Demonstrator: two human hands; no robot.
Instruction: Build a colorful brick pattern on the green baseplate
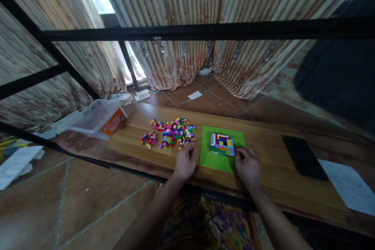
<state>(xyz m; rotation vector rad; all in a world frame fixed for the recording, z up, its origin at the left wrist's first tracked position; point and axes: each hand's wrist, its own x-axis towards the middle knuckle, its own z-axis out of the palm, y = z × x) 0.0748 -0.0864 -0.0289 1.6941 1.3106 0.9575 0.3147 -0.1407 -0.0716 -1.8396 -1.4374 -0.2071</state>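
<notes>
A square block of many-coloured toy building bricks [222, 144] sits on a green studded baseplate [208, 160]. At the plate's right side, my right hand [248, 167] rests with curled fingers, its fingertips close to the block's right edge. Left of the plate, my left hand [186, 162] is closed, thumb against fingers, by the near edge of a large heap of loose bricks [177, 131]. Whatever either hand may hold is too small or hidden to make out. A smaller cluster of bricks [149, 140] lies left of the heap.
Everything lies on a long wooden table [269, 156]. A dark flat tablet-like object [304, 157] and a white sheet [348, 185] lie at the right. A clear plastic box with an orange label [113, 122] stands at the left end. Black metal bars [187, 33] cross beyond the table.
</notes>
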